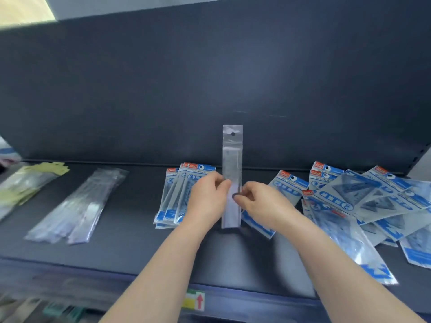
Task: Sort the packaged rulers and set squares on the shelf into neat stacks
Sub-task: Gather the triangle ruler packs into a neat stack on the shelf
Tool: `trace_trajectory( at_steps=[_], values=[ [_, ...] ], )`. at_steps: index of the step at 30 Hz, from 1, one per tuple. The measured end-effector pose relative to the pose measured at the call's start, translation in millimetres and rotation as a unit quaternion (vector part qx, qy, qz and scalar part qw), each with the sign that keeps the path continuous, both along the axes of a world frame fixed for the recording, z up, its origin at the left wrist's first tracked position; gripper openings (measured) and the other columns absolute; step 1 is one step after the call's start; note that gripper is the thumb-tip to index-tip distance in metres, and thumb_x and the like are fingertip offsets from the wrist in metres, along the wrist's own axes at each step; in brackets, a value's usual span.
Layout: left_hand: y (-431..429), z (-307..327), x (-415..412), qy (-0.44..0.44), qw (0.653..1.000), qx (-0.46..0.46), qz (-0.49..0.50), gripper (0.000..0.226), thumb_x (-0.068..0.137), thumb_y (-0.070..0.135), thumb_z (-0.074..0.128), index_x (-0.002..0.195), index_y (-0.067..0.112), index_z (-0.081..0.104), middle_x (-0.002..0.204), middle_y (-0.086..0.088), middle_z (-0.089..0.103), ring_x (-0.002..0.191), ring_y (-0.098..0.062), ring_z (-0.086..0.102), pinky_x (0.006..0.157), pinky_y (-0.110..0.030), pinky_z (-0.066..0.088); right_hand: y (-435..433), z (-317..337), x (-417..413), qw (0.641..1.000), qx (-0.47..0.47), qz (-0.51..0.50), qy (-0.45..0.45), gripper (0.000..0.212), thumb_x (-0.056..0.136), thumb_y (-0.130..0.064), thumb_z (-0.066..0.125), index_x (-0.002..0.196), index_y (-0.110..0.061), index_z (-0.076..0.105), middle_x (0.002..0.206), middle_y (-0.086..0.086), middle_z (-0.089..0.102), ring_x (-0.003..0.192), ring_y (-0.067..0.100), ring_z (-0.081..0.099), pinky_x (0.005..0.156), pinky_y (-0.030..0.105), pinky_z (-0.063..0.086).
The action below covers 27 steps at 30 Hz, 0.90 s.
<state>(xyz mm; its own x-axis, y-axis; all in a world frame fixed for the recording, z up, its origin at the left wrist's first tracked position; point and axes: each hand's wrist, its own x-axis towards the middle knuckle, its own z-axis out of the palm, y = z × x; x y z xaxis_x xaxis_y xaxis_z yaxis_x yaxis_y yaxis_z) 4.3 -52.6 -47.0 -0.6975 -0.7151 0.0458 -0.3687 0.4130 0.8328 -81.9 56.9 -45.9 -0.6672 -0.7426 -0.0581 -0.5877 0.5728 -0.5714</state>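
- Both hands, left hand (pixel 207 197) and right hand (pixel 261 201), are pinched on a clear packaged ruler (pixel 232 176), held upright above the shelf (pixel 130 234).
- Set-square packs (pixel 363 201) are scattered at right, a stack (pixel 175 194) at left.

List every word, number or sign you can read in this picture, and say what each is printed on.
"GEOMETRIC": header of the front blue pack in the left stack.
"2": in a circle on that pack.
Red tag at its corner: too blurred to read.
Red up arrow, no words: sticker on the shelf edge.
Ruler pack: nothing readable.
Other print on the blue packs: too blurred.
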Motion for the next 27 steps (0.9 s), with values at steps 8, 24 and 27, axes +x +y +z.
trace_trajectory(
  at_steps=[8,24,27],
  values=[
    [-80.4,9.7,89.0,0.031,0.983,0.107,0.148,0.012,0.092,0.010,0.052,0.098,0.014,0.062,0.076,-0.003,0.067,0.052,-0.008,0.057,0.046,-0.022,0.045,-93.1,10.3,73.3,0.987,-0.056,0.100,0.117,0.021,0.093,-0.033,0.051,0.113,-0.031,0.059,0.111,-0.008,0.060,0.110,0.017,0.051,0.077,0.030,0.041],
    [-171.4,3.8,168.4,-0.231,0.936,-0.239,0.112,0.036,0.093,0.032,0.061,0.128,0.027,0.056,0.130,0.002,0.054,0.122,-0.024,0.042,0.085,-0.034,0.041,-162.1,-1.4,143.0,0.971,-0.005,0.129,0.199,0.024,0.094,-0.035,0.049,0.116,-0.034,0.059,0.117,-0.010,0.058,0.115,0.018,0.049,0.083,0.033,0.041],
    [-153.6,0.2,132.3,-0.197,0.952,-0.233,0.030,0.033,0.093,0.032,0.059,0.126,0.029,0.059,0.127,0.003,0.057,0.121,-0.022,0.045,0.087,-0.034,0.042,-140.0,-2.1,127.6,0.974,0.017,0.073,0.215,0.024,0.095,-0.034,0.046,0.114,-0.033,0.060,0.114,-0.010,0.060,0.113,0.018,0.050,0.082,0.033,0.039]
  ],
)
